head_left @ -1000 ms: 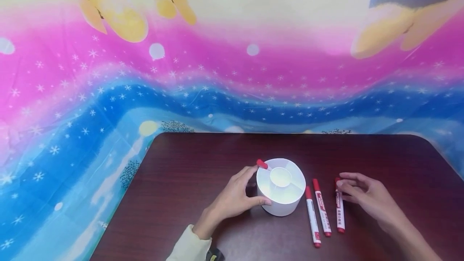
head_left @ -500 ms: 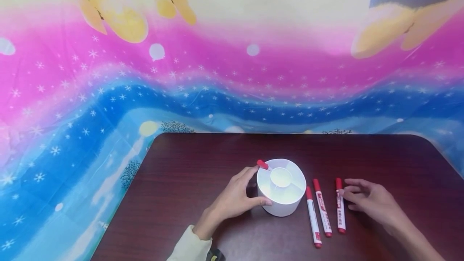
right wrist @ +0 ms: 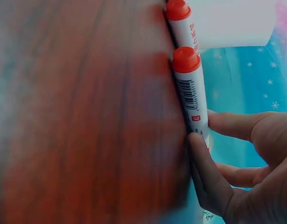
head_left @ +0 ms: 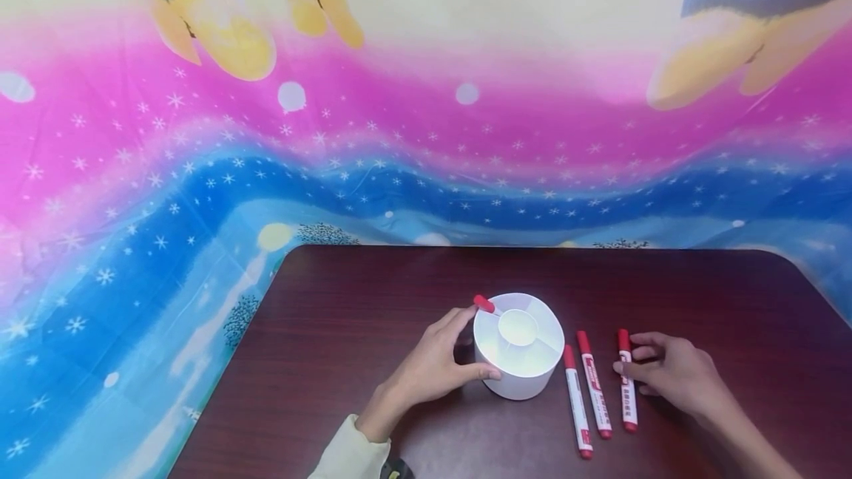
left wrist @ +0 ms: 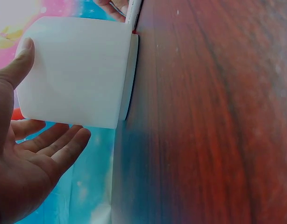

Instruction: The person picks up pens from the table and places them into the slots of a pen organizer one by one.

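Observation:
My left hand (head_left: 426, 368) holds a white round desk organizer (head_left: 522, 384) by its side, thumb at the near wall and fingers around the far left. Inside, the organizer has a central ring and dividers. A red-capped marker (head_left: 484, 304) leans in it against the left rim. My right hand (head_left: 682, 375) pinches the rightmost red-and-white marker (head_left: 629, 409), which lies on the table. In the right wrist view, the thumb and fingers sit on opposite sides of that marker (right wrist: 190, 95).
Two more red-and-white markers, the left one (head_left: 577, 409) and the middle one (head_left: 596, 398), lie between the organizer and my right hand. Everything stands on a dark wooden table (head_left: 366, 294). Behind it hangs a colourful printed cloth (head_left: 426, 131).
My right hand has shifted down along the rightmost marker, from its cap to its barrel, and its thumb now crosses over the barrel. My left hand and the organizer hold still.

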Action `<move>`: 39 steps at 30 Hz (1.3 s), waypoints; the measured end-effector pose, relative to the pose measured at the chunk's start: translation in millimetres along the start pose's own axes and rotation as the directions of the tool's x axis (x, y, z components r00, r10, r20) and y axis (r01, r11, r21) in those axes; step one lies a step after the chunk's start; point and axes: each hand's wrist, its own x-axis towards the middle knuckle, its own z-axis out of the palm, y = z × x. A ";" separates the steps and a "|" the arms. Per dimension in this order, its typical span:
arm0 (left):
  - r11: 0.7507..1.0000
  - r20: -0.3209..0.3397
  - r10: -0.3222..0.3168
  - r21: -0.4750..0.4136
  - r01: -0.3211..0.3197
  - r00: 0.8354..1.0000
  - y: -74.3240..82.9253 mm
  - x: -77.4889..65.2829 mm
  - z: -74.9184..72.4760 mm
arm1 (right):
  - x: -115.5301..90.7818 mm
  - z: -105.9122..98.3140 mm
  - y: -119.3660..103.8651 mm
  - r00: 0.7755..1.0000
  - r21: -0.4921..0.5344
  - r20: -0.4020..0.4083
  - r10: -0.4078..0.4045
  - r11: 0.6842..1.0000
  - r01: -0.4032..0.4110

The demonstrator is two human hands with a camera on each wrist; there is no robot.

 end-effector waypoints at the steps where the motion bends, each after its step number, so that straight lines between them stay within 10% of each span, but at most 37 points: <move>1: 1.000 0.000 0.002 -0.002 -0.002 1.000 -0.2 -0.1 0.0 | -0.1 0.0 -0.6 1.000 0.012 0.007 0.003 1.000 -0.003; 39: 0.999 0.008 -0.014 -0.030 0.014 1.000 -2.1 1.3 1.8 | -9.2 -17.3 -62.4 0.969 0.352 0.008 -0.246 0.908 0.228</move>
